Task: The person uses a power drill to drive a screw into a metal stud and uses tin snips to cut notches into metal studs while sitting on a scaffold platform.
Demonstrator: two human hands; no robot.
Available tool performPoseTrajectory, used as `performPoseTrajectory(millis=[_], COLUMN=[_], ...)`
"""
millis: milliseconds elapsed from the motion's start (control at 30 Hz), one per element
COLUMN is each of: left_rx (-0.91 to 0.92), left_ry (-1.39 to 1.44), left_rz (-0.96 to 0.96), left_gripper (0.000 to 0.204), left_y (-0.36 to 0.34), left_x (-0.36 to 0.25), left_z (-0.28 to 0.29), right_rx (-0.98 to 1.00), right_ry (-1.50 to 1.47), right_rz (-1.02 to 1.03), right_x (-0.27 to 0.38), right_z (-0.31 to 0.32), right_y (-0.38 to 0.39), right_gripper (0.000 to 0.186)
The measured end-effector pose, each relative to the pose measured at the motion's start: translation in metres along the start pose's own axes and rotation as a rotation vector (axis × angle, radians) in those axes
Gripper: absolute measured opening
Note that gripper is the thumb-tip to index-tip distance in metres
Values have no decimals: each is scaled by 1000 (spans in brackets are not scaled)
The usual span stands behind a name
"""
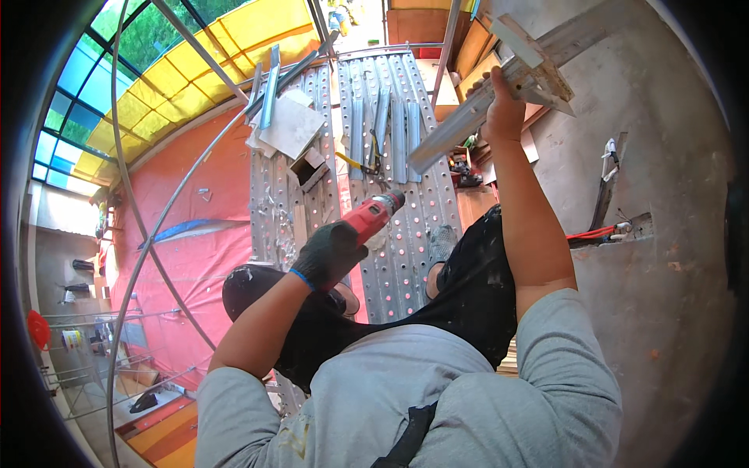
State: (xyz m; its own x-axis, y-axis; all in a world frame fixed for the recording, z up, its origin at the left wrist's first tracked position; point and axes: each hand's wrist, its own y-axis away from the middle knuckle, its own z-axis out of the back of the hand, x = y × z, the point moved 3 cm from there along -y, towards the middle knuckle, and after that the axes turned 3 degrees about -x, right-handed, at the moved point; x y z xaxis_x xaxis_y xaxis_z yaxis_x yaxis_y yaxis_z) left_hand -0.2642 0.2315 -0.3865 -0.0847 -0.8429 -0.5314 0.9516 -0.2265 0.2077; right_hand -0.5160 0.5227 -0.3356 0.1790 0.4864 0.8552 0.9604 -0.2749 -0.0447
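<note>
My left hand (330, 253), in a dark glove with blue cuff, grips a red cordless drill (367, 221) with its chuck pointing forward and right, over the platform. My bare right hand (501, 109) is raised at the upper right, closed on a long grey metal channel (447, 140) that slants from the lower left up toward the wall. A short pale bracket piece (521, 45) sits across the channel just above my hand; I cannot tell how they are joined. Yellow-handled snips (353, 164) lie on the platform beyond the drill.
I squat on a perforated metal platform (429, 203) bearing metal strips (380, 117), pale boards (290, 125) and debris. Scaffold tubes (172, 225) cross at the left above a pink floor (179, 288). A grey wall (647, 312) with an opening holding red cables (593, 234) is at the right.
</note>
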Motion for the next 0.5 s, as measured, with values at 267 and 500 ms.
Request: performPoseTrajectory(millis=[267,500], left_rx=[-262,-202], left_ry=[318,383], left_rz=[-213,-85], left_gripper=[37,53], left_y=[2,9], left_x=[-6,-14], left_z=[24,34], right_rx=[189,285], right_ry=[231,307], right_rz=[-187,-213], right_x=[-30,-41], right_z=[-2,-23], right_y=[13,34], right_gripper=[27,26])
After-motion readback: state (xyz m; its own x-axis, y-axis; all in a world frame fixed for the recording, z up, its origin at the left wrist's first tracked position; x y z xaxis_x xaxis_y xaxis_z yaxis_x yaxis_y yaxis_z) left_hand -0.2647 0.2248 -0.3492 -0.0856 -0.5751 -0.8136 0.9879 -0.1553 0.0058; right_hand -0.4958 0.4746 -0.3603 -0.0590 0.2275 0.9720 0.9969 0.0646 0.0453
